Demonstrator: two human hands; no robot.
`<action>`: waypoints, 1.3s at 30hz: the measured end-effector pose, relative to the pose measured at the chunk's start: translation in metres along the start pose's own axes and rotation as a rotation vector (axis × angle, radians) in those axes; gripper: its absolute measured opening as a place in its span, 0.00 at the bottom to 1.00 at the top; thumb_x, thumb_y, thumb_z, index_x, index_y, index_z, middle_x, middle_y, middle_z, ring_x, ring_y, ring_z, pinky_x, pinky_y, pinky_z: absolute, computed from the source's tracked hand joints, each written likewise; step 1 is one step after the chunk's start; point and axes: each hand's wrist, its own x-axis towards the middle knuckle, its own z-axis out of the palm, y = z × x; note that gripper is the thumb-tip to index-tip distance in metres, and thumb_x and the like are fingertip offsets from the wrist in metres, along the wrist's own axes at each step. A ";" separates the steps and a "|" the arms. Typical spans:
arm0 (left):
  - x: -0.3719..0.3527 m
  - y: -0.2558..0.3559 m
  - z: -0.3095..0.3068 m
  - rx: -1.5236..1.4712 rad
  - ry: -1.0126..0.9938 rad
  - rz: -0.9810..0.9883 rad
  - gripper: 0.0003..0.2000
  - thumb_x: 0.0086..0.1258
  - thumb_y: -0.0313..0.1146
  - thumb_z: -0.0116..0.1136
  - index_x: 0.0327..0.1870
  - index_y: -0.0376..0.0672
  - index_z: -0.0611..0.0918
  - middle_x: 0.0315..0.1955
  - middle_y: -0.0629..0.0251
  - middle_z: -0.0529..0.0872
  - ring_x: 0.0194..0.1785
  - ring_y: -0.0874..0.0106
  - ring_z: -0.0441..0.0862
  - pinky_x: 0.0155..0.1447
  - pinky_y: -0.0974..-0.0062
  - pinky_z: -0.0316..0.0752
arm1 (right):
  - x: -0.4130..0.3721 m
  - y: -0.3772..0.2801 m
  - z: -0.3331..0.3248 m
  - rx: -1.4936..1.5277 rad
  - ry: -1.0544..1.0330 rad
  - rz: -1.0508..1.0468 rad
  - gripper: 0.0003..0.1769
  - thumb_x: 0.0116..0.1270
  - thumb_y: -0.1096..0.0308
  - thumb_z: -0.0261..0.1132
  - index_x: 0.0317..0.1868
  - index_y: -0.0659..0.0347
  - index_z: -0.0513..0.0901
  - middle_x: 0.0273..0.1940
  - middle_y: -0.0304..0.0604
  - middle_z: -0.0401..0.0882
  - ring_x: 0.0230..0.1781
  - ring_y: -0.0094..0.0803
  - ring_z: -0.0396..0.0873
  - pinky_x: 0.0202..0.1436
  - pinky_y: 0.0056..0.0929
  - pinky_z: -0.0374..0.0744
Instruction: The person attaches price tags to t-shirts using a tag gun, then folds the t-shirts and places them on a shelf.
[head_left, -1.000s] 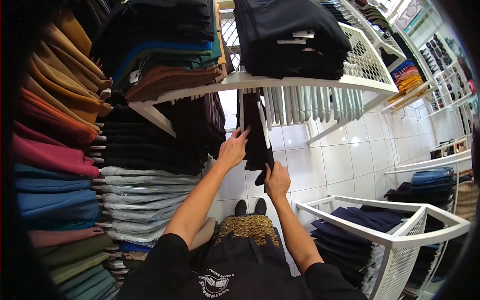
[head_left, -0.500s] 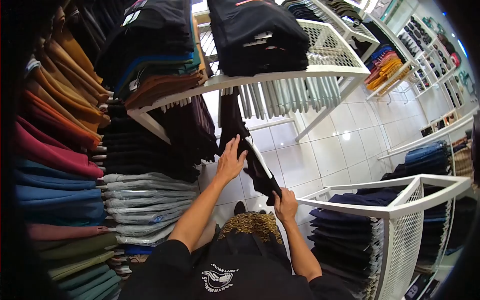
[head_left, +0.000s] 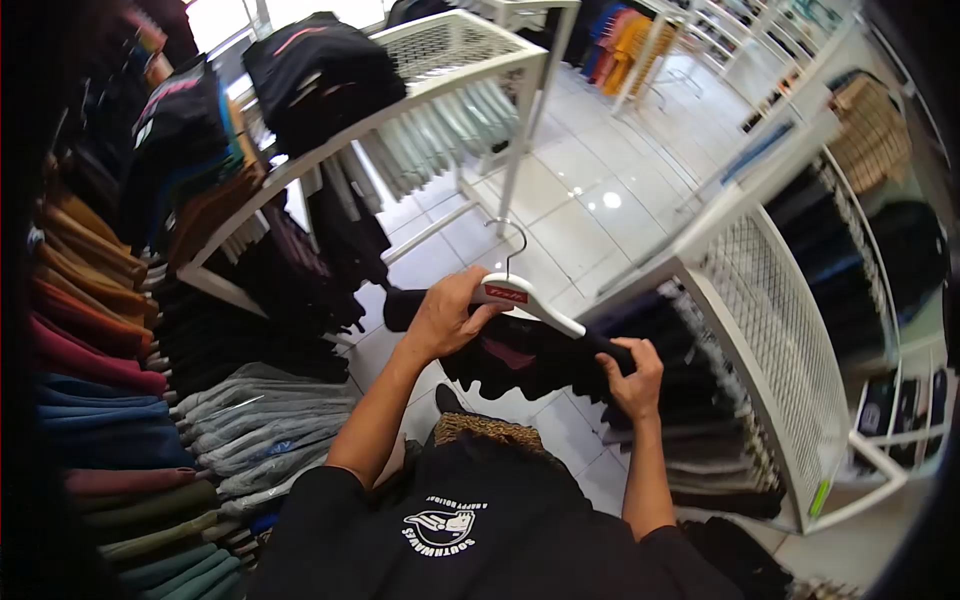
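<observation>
A black shirt hangs in front of me on a white clothes hanger. The hanger has a red label and a metal hook pointing away from me. My left hand is closed around the shirt and hanger to the left of the label, thumb on the near side. At the other shoulder, my right hand pinches the black fabric near the hanger's end. A small reddish patch shows inside the shirt's neck.
A white rack with folded dark clothes on top and hanging garments below stands ahead. Folded and hanging clothes line my left. On my right is a white mesh-sided rack with dark garments, close to my right hand. Tiled floor runs between.
The shirt has turned from edge-on to broadside, so the hanger's label and hook now show. My left hand has closed on it from an open touch. My view has swung right.
</observation>
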 end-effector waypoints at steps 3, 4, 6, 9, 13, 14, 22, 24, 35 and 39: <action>0.004 0.083 0.022 -0.018 -0.105 -0.043 0.17 0.64 0.34 0.74 0.47 0.38 0.78 0.34 0.48 0.84 0.39 0.46 0.84 0.44 0.58 0.77 | -0.040 0.018 -0.062 -0.046 0.117 0.004 0.17 0.60 0.60 0.80 0.43 0.61 0.86 0.37 0.48 0.84 0.37 0.47 0.81 0.42 0.39 0.79; 0.004 0.112 0.030 0.048 -0.144 -0.049 0.19 0.67 0.40 0.72 0.49 0.40 0.78 0.37 0.47 0.87 0.43 0.47 0.86 0.45 0.55 0.78 | -0.054 0.022 -0.083 -0.032 0.168 -0.012 0.18 0.60 0.60 0.80 0.44 0.60 0.86 0.37 0.48 0.84 0.37 0.47 0.81 0.42 0.39 0.78; -0.002 0.159 0.056 0.098 -0.108 0.041 0.20 0.66 0.43 0.73 0.48 0.40 0.79 0.34 0.48 0.87 0.39 0.46 0.86 0.43 0.56 0.78 | -0.083 0.031 -0.126 0.007 0.232 -0.020 0.18 0.60 0.61 0.79 0.46 0.60 0.86 0.38 0.47 0.84 0.39 0.47 0.81 0.45 0.38 0.78; -0.013 0.229 0.096 0.133 -0.058 0.113 0.21 0.66 0.47 0.73 0.44 0.40 0.78 0.30 0.51 0.87 0.35 0.50 0.87 0.38 0.57 0.78 | -0.122 0.053 -0.183 0.009 0.320 -0.101 0.19 0.58 0.62 0.80 0.46 0.60 0.86 0.39 0.47 0.84 0.40 0.47 0.82 0.46 0.38 0.78; -0.018 0.307 0.145 0.132 -0.100 0.156 0.22 0.66 0.49 0.73 0.44 0.41 0.78 0.27 0.52 0.87 0.33 0.52 0.87 0.37 0.58 0.77 | -0.173 0.062 -0.265 -0.051 0.369 -0.020 0.18 0.58 0.63 0.80 0.47 0.59 0.88 0.41 0.47 0.85 0.43 0.47 0.84 0.50 0.37 0.80; -0.018 0.326 0.157 0.124 -0.084 0.156 0.22 0.66 0.50 0.72 0.44 0.41 0.79 0.26 0.53 0.87 0.32 0.51 0.87 0.37 0.58 0.77 | -0.185 0.064 -0.284 -0.081 0.397 0.004 0.18 0.58 0.63 0.80 0.47 0.59 0.88 0.41 0.47 0.85 0.43 0.47 0.84 0.50 0.37 0.80; -0.019 0.436 0.242 0.127 -0.137 0.320 0.21 0.70 0.50 0.68 0.43 0.39 0.78 0.28 0.49 0.88 0.35 0.46 0.87 0.39 0.54 0.79 | -0.273 0.115 -0.404 -0.183 0.567 0.245 0.14 0.69 0.58 0.73 0.45 0.60 0.87 0.41 0.45 0.85 0.40 0.40 0.83 0.45 0.33 0.80; -0.021 0.452 0.258 0.155 -0.171 0.278 0.22 0.71 0.51 0.66 0.40 0.39 0.76 0.27 0.48 0.88 0.34 0.45 0.87 0.39 0.53 0.78 | -0.286 0.151 -0.431 -0.377 0.714 0.234 0.14 0.69 0.57 0.72 0.43 0.60 0.87 0.39 0.48 0.81 0.41 0.44 0.80 0.48 0.38 0.78; -0.041 0.467 0.283 0.068 -0.175 0.164 0.27 0.71 0.59 0.63 0.47 0.38 0.82 0.32 0.47 0.90 0.40 0.47 0.89 0.46 0.54 0.80 | -0.323 0.289 -0.525 -0.915 0.380 0.961 0.32 0.75 0.49 0.62 0.77 0.40 0.67 0.65 0.58 0.73 0.68 0.55 0.72 0.68 0.62 0.68; -0.047 0.449 0.256 -0.059 -0.233 -0.018 0.26 0.70 0.56 0.67 0.51 0.38 0.86 0.37 0.52 0.92 0.44 0.59 0.91 0.50 0.64 0.81 | -0.313 0.232 -0.492 -0.523 0.740 0.494 0.30 0.76 0.55 0.62 0.74 0.54 0.70 0.61 0.59 0.78 0.60 0.55 0.78 0.62 0.49 0.77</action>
